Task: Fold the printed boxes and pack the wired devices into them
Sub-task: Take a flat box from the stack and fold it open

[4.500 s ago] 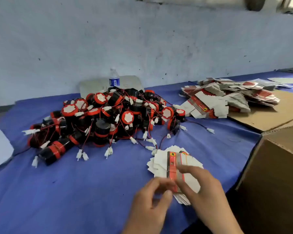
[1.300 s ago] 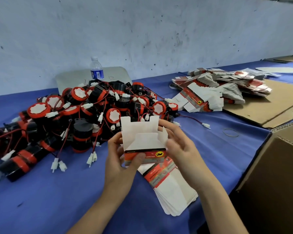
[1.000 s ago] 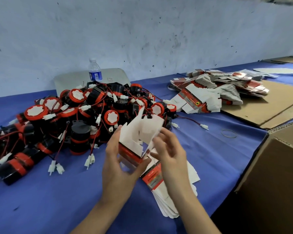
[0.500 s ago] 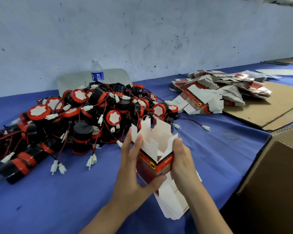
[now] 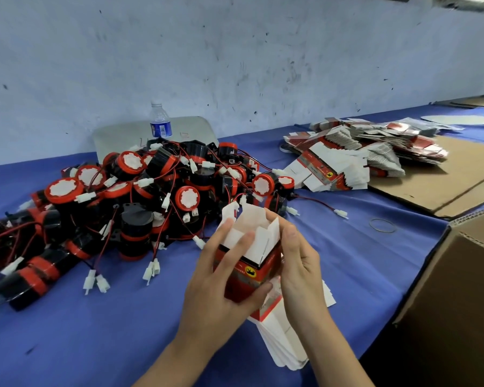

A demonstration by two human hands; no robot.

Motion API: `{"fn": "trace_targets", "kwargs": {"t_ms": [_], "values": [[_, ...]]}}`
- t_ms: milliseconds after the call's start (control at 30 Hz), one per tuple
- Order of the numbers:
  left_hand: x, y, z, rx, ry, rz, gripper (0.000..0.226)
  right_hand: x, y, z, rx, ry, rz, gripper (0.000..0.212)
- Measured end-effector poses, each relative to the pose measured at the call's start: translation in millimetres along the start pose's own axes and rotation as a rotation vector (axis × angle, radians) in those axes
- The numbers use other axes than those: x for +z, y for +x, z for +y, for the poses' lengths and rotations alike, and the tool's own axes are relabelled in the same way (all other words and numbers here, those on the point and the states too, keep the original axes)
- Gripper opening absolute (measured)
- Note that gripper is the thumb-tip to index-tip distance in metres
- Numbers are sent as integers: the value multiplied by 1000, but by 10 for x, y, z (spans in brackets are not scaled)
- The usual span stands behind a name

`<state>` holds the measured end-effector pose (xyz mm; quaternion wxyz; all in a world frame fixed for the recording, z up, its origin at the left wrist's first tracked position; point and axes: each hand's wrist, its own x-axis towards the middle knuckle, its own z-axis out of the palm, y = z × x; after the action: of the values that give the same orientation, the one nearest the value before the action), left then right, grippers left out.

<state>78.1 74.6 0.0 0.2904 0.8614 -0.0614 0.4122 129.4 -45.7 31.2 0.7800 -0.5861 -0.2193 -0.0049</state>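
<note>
A long table covered in blue cloth (image 5: 101, 331) runs along a scuffed pale blue-grey wall (image 5: 235, 51). Over its near edge the left hand (image 5: 221, 283) grips a red printed box (image 5: 249, 275) from the side and below, thumb curled across the red front face and fingers reaching up onto the white flaps at the open top. The right hand (image 5: 299, 263) holds the opposite side, fingers curled against a white flap. The box stands upright between both palms, just above a fanned stack of flat box blanks (image 5: 285, 342) lying on the cloth.

Beyond the hands, to the left, sits a heap of black-and-red wired devices (image 5: 140, 196), their red wires and white connectors spilling toward the near edge. A clear water bottle (image 5: 160, 122) with a blue label stands behind the heap, in front of a grey panel (image 5: 118, 138) leaning on the wall. To the far right a larger pile of unfolded printed boxes (image 5: 361, 155) spreads over the cloth and onto a flat brown cardboard sheet (image 5: 444, 174). A rubber band (image 5: 382, 225) lies alone on the cloth near an open brown carton (image 5: 458, 303) at the right edge
</note>
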Motion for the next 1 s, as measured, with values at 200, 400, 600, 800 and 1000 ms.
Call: {"fn": "trace_targets", "kwargs": {"t_ms": [200,400,600,800,1000], "values": [[-26,7,21,12,23,-19,55,44,-12,-9,5,45,18,39],[-27,21,13,29,67,-25,48,17,5,-39,39,26,-21,23],[8,-9,40,55,19,-6,44,-37,63,-70,37,-65,-104,43],[2,11,67,39,-17,41,58,-60,74,-76,70,-22,-146,43],[-16,-1,35,-40,-77,33,92,-44,69,-59,59,-30,-64,26]]}}
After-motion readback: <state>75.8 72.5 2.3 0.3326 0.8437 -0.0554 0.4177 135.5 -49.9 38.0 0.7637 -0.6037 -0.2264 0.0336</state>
